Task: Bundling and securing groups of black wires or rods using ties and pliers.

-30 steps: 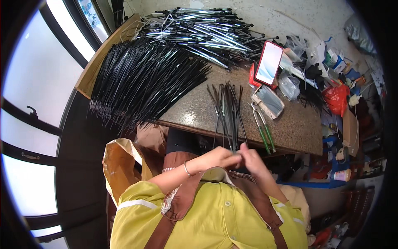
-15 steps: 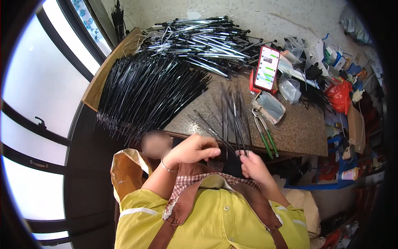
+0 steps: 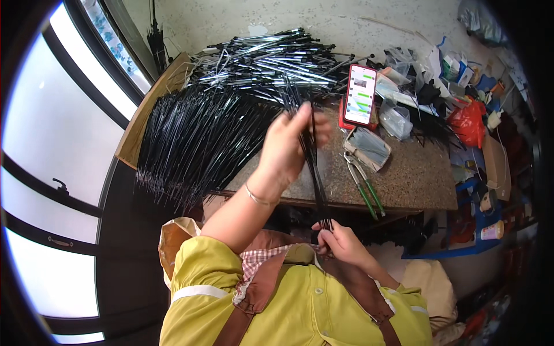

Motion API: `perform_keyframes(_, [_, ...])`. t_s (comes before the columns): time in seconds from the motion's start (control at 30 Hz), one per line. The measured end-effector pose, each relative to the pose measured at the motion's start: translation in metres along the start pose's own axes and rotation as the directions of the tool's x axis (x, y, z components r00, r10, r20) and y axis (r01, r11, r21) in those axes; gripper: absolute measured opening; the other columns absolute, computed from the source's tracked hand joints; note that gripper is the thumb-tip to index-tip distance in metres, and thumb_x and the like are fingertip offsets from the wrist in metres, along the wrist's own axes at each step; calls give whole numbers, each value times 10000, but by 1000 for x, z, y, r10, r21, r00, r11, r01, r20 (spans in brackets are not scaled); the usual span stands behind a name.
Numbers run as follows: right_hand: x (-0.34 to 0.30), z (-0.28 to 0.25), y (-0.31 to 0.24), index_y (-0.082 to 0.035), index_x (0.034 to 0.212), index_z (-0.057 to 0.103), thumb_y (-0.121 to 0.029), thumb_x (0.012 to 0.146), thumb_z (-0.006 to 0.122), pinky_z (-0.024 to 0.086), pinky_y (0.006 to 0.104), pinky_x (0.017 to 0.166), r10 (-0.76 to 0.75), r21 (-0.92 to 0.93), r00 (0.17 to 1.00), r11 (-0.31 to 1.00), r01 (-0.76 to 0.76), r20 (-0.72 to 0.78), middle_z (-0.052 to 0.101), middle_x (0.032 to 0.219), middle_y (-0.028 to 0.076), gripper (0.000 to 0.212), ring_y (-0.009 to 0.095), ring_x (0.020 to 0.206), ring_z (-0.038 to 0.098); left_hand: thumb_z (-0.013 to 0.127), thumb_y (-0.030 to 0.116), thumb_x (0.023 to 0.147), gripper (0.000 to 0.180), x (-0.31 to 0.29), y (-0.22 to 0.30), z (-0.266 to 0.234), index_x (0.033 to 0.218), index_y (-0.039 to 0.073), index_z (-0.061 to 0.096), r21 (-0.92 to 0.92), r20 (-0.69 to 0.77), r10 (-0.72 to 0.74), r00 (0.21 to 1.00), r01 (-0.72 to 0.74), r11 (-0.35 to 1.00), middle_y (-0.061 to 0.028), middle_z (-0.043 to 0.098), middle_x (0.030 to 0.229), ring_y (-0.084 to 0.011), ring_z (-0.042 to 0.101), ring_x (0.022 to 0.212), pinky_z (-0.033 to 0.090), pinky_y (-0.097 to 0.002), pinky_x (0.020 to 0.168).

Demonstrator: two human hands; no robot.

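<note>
My right hand is closed around the lower ends of a slim bundle of thin black umbrella ribs, just off the table's front edge. The ribs rise upward over the tabletop. Higher up, my left hand wraps round the same bundle, its thumb in front and its fingers slightly blurred. Above that hand the tips fan out a little. To the left lies a large pile of similar black ribs. Behind it are heaped silver and black metal rods.
On the speckled tabletop lie green-handled pliers, an open pouch and a propped phone. Plastic bags and a red bag crowd the right. A wooden board edges the left side.
My left hand has moved up and away from me, from beside the table edge onto the ribs. The spread ribs are now drawn into a narrow bundle. My right hand has shifted slightly left and down.
</note>
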State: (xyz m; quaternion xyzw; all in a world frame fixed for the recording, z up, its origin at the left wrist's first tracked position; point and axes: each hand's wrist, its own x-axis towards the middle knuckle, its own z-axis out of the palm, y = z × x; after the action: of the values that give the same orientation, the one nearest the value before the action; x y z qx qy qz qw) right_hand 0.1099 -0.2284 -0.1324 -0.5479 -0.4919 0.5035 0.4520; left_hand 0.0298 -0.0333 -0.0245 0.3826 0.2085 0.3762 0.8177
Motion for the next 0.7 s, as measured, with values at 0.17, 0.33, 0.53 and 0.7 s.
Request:
perform_keyframes(0.17, [-2,-22,42,11,1043,518,-121,920,434,457,284,541,-194,-514,940,858,25,-279,528,609,83,200,171,527,540,518,122,899,222,35,53,-18,1060,-30,517,-25,-45,353,934,-355,935,-111,606,859,-211,604,749,514,-307,695])
perform_keyframes(0.33, [-17,-44,75,3,994,535,-122,916,426,423,297,509,-221,-673,927,739,-43,-302,516,608,106,184,187,509,518,497,104,909,228,31,98,-15,1090,-31,525,53,-211,510,834,-511,858,-46,562,724,-144,546,615,456,-235,550])
perform_keyframes(0.53, [-8,-46,41,-12,980,515,-173,957,377,289,215,423,55,51,915,998,-38,-399,419,545,2,213,73,444,363,472,214,938,321,3,79,-21,1130,-41,510,224,58,405,912,-408,885,30,411,614,-62,318,475,253,-187,416])
perform_keyframes(0.7, [9,-23,8,-10,977,505,-181,963,368,271,188,463,-36,234,923,963,134,-383,375,561,-45,219,21,500,334,462,183,936,326,11,7,-35,1155,-58,481,164,-52,167,985,-156,974,-126,615,903,-166,597,741,495,-273,666])
